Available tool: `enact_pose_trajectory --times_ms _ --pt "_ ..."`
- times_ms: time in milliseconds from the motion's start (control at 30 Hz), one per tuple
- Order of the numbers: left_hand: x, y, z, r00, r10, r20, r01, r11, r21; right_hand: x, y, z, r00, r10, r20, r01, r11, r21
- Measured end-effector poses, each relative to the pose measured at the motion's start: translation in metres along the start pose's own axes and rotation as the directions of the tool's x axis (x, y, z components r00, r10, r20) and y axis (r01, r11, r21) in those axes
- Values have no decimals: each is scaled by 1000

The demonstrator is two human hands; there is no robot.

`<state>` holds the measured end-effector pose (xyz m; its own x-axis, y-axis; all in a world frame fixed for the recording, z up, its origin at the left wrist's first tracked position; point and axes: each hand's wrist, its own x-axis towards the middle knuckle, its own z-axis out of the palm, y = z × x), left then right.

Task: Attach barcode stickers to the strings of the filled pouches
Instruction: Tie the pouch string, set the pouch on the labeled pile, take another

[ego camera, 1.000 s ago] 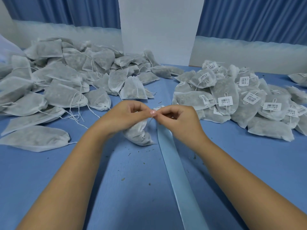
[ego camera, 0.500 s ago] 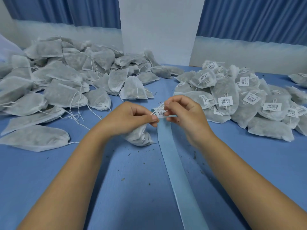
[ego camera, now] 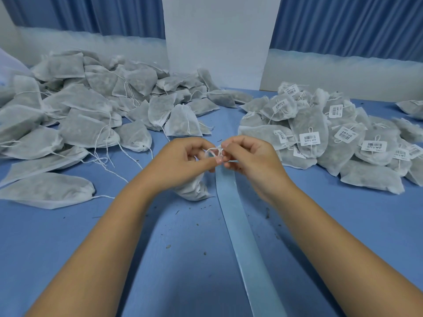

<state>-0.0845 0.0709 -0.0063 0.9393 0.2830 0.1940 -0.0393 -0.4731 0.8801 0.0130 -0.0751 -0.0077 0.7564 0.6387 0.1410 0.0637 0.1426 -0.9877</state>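
Note:
A filled white pouch [ego camera: 193,187] lies on the blue table under my left hand [ego camera: 180,160]. Its string [ego camera: 211,152] loops up between my two hands. My left hand pinches the string with thumb and fingertips. My right hand [ego camera: 248,156] pinches a small white barcode sticker [ego camera: 220,149] against the string; the sticker is mostly hidden by my fingers. A pale blue backing strip [ego camera: 242,232] runs from under my right hand toward the near edge.
A heap of unlabelled pouches [ego camera: 87,115] with loose strings fills the left of the table. A heap of pouches with barcode stickers [ego camera: 332,138] lies on the right. A white panel [ego camera: 217,37] stands behind. Bits of dried filling dot the blue tabletop [ego camera: 187,259].
The sticker, held up flat and readable half a second ago, is now folded in between my fingertips on the string. My hands have drawn closer together.

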Motion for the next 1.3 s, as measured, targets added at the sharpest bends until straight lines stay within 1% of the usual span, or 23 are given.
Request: enact_pose_trajectory --times_ms 100,167,233,333,400,533,800,967,1100,1300 --pt "2 1 2 991 52 -120 -57 998 -41 -1 2 1 999 -31 41 31 1000 -1" --pt "1 4 3 985 94 -141 -104 993 -62 -1 3 0 998 -37 53 36 999 25" --pt "1 4 2 983 105 -153 -117 991 -69 -1 3 0 998 -29 64 26 998 60" --pt "2 3 1 978 97 -184 -109 992 -60 -1 2 0 998 -15 64 8 995 96" --pt "2 2 1 975 78 -208 -93 994 -62 -2 2 0 999 -16 49 11 995 97" --pt "1 4 2 970 85 -229 -101 993 -63 -3 2 3 1000 -7 10 6 995 98" --pt "1 2 6 982 72 -174 -74 997 -4 0 3 6 997 16 -70 -8 993 120" --pt "3 2 6 984 51 -171 -52 999 1 1 3 5 997 6 -77 7 987 160" --pt "3 3 7 988 37 -152 -36 999 10 2 4 6 996 -26 -84 36 992 121" --pt "3 4 14 995 0 -101 10 995 97 1 6 6 989 -94 -118 101 993 56"
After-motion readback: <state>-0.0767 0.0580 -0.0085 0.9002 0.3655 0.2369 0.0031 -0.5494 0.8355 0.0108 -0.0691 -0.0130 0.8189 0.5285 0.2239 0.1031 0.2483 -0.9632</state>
